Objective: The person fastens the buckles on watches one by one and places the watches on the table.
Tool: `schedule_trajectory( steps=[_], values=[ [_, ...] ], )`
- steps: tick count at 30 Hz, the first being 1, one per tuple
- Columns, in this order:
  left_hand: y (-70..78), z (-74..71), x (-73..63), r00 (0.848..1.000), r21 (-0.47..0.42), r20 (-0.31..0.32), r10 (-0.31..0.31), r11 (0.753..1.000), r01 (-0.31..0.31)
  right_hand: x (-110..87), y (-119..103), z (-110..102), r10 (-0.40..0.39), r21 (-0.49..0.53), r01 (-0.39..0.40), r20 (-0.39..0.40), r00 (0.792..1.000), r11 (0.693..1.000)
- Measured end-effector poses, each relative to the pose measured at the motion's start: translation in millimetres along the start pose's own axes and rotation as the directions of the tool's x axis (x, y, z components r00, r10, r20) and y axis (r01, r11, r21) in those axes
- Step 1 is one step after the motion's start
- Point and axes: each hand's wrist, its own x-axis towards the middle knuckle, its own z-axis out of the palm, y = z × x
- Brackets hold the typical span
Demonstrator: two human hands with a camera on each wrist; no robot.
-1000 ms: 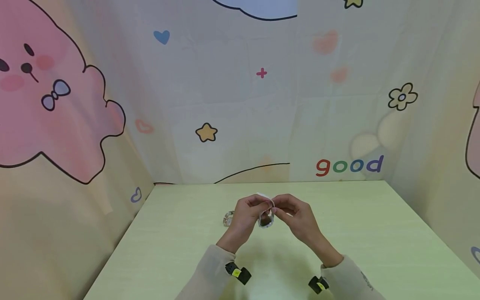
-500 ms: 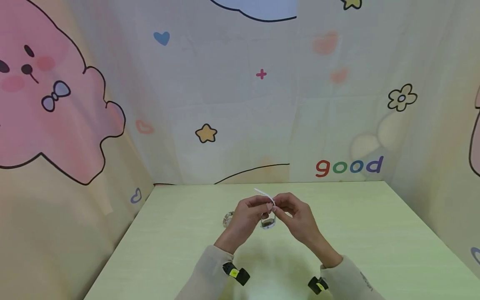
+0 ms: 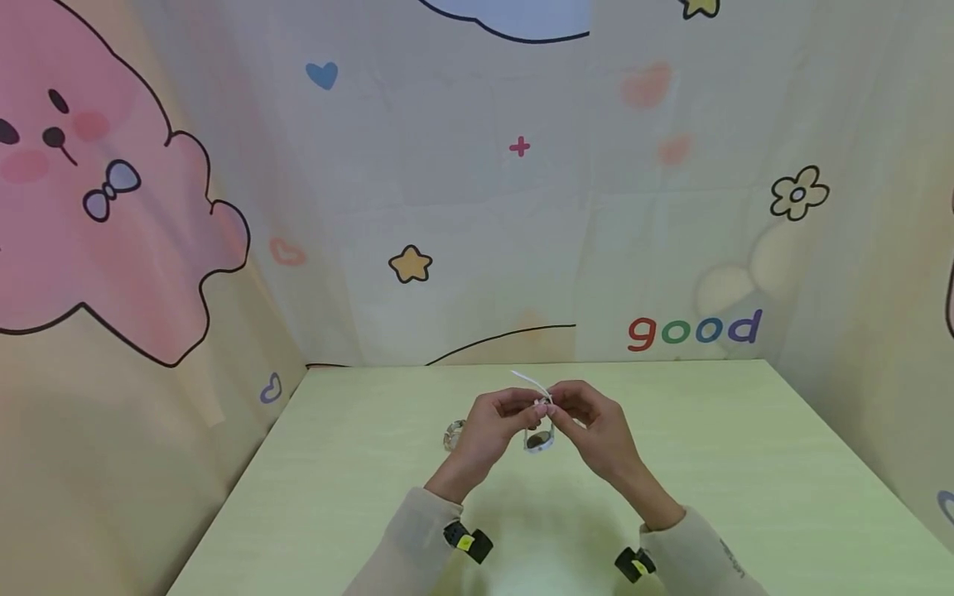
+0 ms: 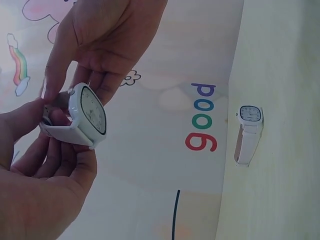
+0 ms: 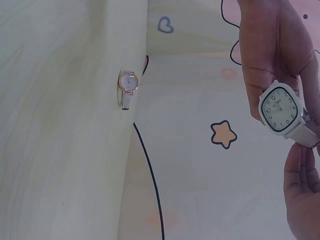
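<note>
- The white strap [image 3: 531, 380] is showing a longer tail than a second ago: its loose end is now poking up over the fingertips, toward the desk's far edge, where only a short curve was showing.
- The white wristwatch [image 3: 539, 442] is hanging a touch closer to the right edge of the desk [image 3: 313, 497] than before, and its dark back is presenting a narrower oval.
- It is dangling below the fingertips, between the two hands, above the desk.
- The left hand [image 3: 498, 426] is pinching the strap from the left, thumb and fingers nearly together.
- The right hand [image 3: 596, 426] is pinching it from the right, just beside the left fingertips.
- A rose-gold wristwatch [image 5: 128, 81] is staying put on the desk, beside the left hand, nearer the left edge than the right.
- A second white wristwatch [image 4: 250, 114] is lying toward the far edge.
</note>
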Motion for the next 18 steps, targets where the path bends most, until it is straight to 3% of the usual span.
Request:
schedule_trajectory(
  steps=[7,18],
  values=[
    [-0.9,1.2,-1.1,1.0,-0.005,0.0,0.02,1.0,-0.02,-2.5,-35,1,-0.008,0.007,0.008,-0.008,1.0,1.0],
    [-4.9,-1.6,-0.9,0.999,0.03,-0.021,0.039,0.999,-0.039,-2.7,-37,0,-0.029,-0.056,0.026,-0.041,0.999,0.998]
  ],
)
